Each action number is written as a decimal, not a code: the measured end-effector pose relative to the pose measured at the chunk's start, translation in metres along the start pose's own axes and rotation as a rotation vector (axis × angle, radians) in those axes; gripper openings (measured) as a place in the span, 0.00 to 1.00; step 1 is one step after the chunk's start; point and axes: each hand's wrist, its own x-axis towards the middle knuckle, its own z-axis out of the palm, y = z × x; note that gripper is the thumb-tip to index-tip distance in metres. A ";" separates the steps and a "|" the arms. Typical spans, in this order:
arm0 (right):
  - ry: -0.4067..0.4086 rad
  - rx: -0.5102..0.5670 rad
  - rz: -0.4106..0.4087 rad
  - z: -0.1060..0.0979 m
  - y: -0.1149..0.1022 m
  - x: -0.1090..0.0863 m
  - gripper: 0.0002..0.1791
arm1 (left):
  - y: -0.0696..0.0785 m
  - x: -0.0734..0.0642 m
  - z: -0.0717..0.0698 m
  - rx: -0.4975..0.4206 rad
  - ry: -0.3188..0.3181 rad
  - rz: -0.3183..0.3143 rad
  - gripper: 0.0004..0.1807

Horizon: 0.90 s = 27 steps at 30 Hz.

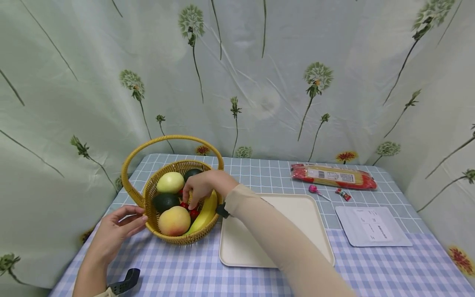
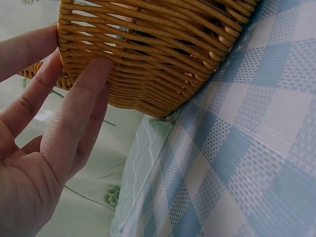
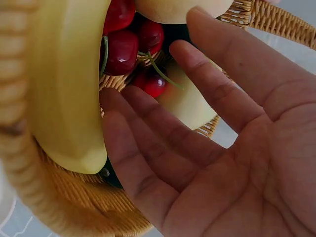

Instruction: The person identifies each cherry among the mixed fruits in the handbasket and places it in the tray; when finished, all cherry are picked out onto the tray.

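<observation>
A yellow wicker basket [image 1: 179, 239] with a tall arched handle stands at the left of the table. It holds a peach [image 1: 174, 221], a banana [image 1: 205, 215], red cherries [image 3: 122, 52], a pale yellow-green fruit [image 1: 170, 182] and dark green fruits [image 1: 165, 202]. My left hand [image 1: 116, 231] touches the basket's left side with extended fingertips, seen close in the left wrist view against the woven wall [image 2: 148, 59]. Inside the basket, my right hand [image 1: 202, 185] reaches among the fruit. Its fingers are spread near the cherries, beside the banana, with nothing visible gripped.
A cream tray [image 1: 231, 247] lies right of the basket, under my right forearm. Farther right are a red-ended noodle pack [image 1: 334, 176], a pink lollipop [image 1: 313, 189], a small wrapped candy [image 1: 343, 194] and a flat silvery pouch [image 1: 372, 226]. A floral curtain hangs behind.
</observation>
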 end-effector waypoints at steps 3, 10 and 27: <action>-0.052 0.073 0.031 -0.001 -0.003 0.004 0.13 | 0.000 0.000 0.000 0.000 0.002 0.006 0.11; -0.154 0.137 0.108 -0.004 -0.010 0.012 0.09 | 0.001 0.000 0.001 -0.027 0.000 0.012 0.09; -0.172 0.122 0.140 0.000 -0.011 0.017 0.15 | 0.001 0.000 0.000 0.031 0.001 -0.016 0.11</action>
